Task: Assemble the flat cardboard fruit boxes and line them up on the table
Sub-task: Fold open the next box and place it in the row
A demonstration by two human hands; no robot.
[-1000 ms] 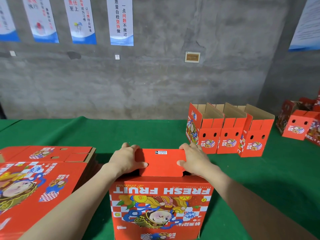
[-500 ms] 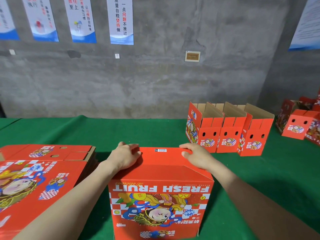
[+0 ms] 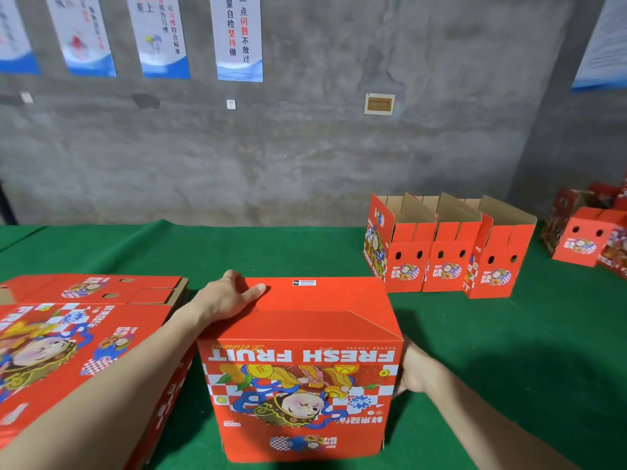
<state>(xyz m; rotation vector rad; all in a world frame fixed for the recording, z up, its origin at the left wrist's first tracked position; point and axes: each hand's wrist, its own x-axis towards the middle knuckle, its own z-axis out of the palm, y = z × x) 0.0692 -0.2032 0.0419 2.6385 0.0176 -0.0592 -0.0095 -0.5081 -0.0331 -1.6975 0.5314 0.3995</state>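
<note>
A red fruit box [image 3: 305, 385] stands upside down before me on the green table [image 3: 237, 252], its bottom flaps folded flat on top. My left hand [image 3: 230, 296] lies palm down on the left of those flaps. My right hand [image 3: 414, 371] holds the box's right side wall, fingers partly hidden behind it. A stack of flat red boxes [image 3: 78, 337] lies at my left. Three assembled boxes [image 3: 448, 245] with open tops stand in a row at the far right.
More red boxes [image 3: 590, 235] sit beyond the table's right end. A grey concrete wall with posters [image 3: 237, 35] rises right behind the table. Green cloth shows between my box and the row.
The bottom flaps went down flat and closed. My right hand left the top of the box and dropped to its right side. My left hand stayed on top.
</note>
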